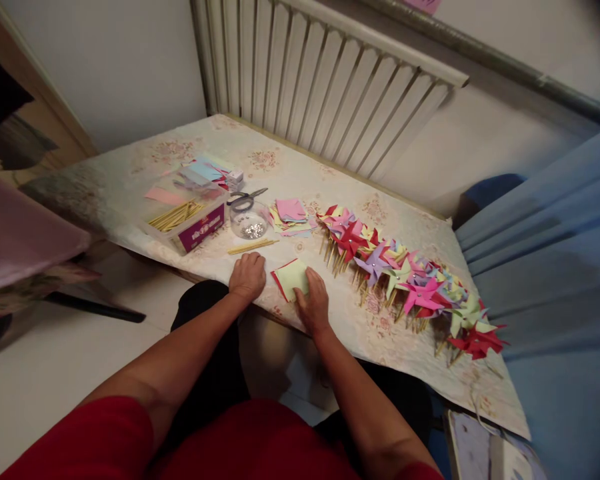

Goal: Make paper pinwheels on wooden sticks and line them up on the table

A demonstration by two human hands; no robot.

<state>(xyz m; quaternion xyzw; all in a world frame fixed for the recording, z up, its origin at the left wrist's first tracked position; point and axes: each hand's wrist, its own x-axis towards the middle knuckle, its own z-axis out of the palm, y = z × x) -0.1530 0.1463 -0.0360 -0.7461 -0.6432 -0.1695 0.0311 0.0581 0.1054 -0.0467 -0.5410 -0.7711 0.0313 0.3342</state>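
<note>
Green paper square (290, 275) lies on a red one at the near edge of the table (130, 180), and I see my right hand (313, 304) on it, fingers close together and pressed flat on its right corner. My left hand (247, 275) rests just left of the paper, apart from it, fingers curled under in a loose fist with the knuckles on the cloth; I cannot tell whether it holds anything.

Just beyond the left hand lie a few wooden sticks (253, 247). Farther off stands a small glass bowl (249, 224) with shiny bits in the bottom, with scissors (247, 197) behind it and a stack of coloured paper squares (291, 212) to its right. On the left sits a clear plastic box (187, 221) with more sticks inside. A long row of finished pinwheels (405, 277) runs from the middle of the table toward the near right corner. A white radiator (330, 87) stands against the far wall.
</note>
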